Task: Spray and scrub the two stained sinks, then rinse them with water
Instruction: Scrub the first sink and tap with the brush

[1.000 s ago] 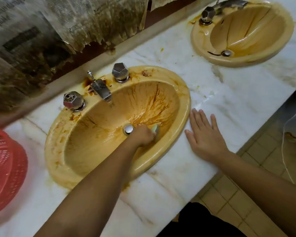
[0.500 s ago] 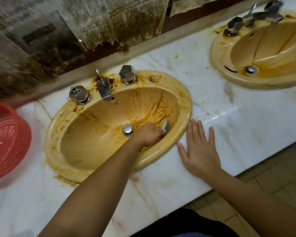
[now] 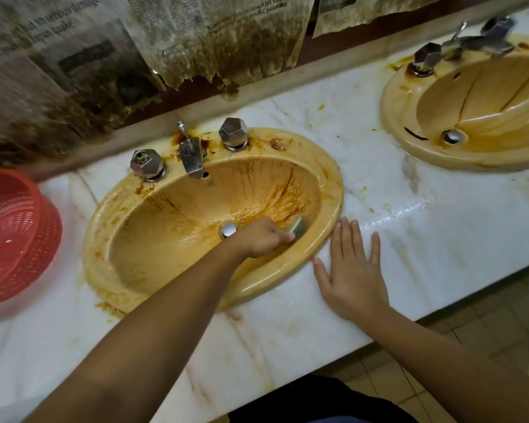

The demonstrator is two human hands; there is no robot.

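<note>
White marble counter (image 3: 409, 239) runs left to right, streaked with yellow-brown spatter. Stained, torn newspaper (image 3: 220, 35) hangs on the far wall above it.

Left sink (image 3: 333, 190): oval, yellow-tan, set into the counter. Brown run marks fan down its far-right inner wall; rusty blotches sit on the rim round the taps, and crusted drips lie at its near-left edge. The bowl looks wet.

Right sink (image 3: 391, 117): same colour, at the far right, partly cut off; a few thin dark streaks inside.

Red mesh basket (image 3: 16, 233) sits upturned at the left edge.

Right hand (image 3: 353, 276) lies flat on the counter, fingers straight and spread, just beside the left sink's rim.

Left hand (image 3: 261, 238) is inside the left bowl, fingers curled round a sponge (image 3: 298, 225), pressing it against the right inner wall.

Chrome spout (image 3: 191, 157) between two faceted knobs. Drain plug (image 3: 229, 229) just left of the left hand.
</note>
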